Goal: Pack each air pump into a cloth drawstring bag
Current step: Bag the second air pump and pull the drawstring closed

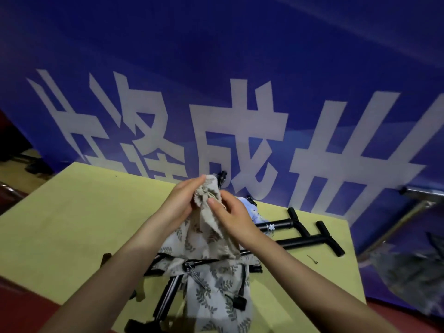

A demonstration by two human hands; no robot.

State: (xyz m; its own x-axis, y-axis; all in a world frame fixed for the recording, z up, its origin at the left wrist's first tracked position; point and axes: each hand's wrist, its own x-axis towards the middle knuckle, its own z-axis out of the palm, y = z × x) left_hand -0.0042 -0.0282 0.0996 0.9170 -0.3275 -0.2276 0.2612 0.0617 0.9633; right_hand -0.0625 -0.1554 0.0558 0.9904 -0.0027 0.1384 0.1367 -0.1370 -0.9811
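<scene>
My left hand [185,198] and my right hand [231,216] both grip the gathered mouth of a beige leaf-print drawstring bag [206,234], held up above the yellow table [72,224]. A black pump tip [222,176] pokes out above the bag's mouth. Two black air pumps with T-handles [310,240] lie on the table to the right. Another pump [168,292] lies near the front edge, partly under more leaf-print cloth bags [216,294].
A blue banner with large white characters [240,128] stands right behind the table. A small metal needle [312,258] lies on the table at the right. A metal frame [418,195] and a blurred grey heap [408,280] are past the table's right edge.
</scene>
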